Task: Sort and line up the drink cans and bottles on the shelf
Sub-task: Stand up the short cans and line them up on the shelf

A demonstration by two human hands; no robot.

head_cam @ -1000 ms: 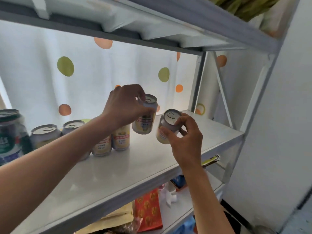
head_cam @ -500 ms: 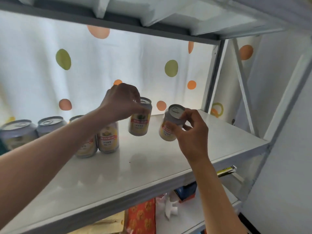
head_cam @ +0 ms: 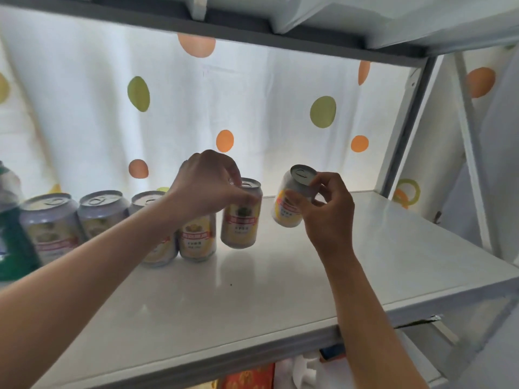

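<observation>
A yellow-labelled can [head_cam: 242, 217] is gripped from above at its rim by the left hand [head_cam: 209, 186], the fingers curled round the top; it is held upright just right of the row, and whether its base touches the white shelf [head_cam: 280, 299] cannot be told. A second, smaller-looking can [head_cam: 292, 202] is grasped by the right hand [head_cam: 327, 213], thumb and fingers closed round its upper part; it is tilted, its top turned toward the camera and to the left, and it is held clear above the shelf, near the first can but apart from it. Along the far left part of the shelf a row of like cans is seen standing: one [head_cam: 198, 237] just beside the can in the left hand, another [head_cam: 157, 248] largely hidden behind the left forearm, then two more [head_cam: 102, 213] [head_cam: 50, 224] further left. At the left edge a green bottle or can [head_cam: 12, 242] is partly in view and blurred. Behind the shelf a white curtain [head_cam: 252, 102] with green and orange dots is hung. On a lower shelf, a red and orange packet [head_cam: 248, 377] is partly visible.
</observation>
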